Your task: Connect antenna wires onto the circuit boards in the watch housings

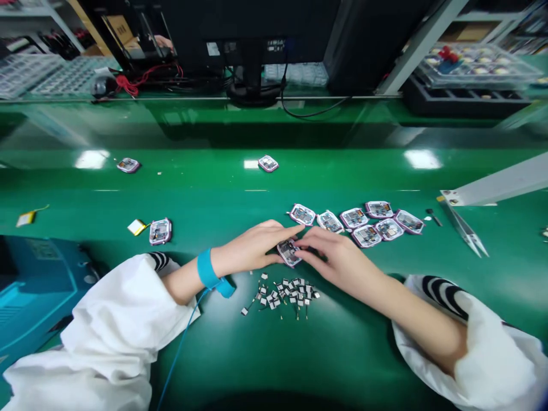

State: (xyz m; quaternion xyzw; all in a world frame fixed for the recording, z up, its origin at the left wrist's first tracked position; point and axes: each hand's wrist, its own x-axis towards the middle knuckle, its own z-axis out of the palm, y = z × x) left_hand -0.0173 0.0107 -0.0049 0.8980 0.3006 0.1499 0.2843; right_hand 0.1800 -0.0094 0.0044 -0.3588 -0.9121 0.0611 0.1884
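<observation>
- Green bench top (pixel 342 354), backed by a black monitor (pixel 257 23);
- at far left, the near corner is occupied by a blue box (pixel 60 291);
- a yellow battery (pixel 137 227) is placed beside a cased unit (pixel 160 231);
- the central unit (pixel 288 252) is gripped at its left edge by the left hand (pixel 254 245); small wired parts (pixel 272 298) are strewn below;
- its right side is touched by the right hand (pixel 329 251); whether anything is pinched cannot be told;
- beyond, seven similar units (pixel 366 236) are clustered;
- tweezers (pixel 466 231) are laid by a jutting white bar (pixel 505 177).
</observation>
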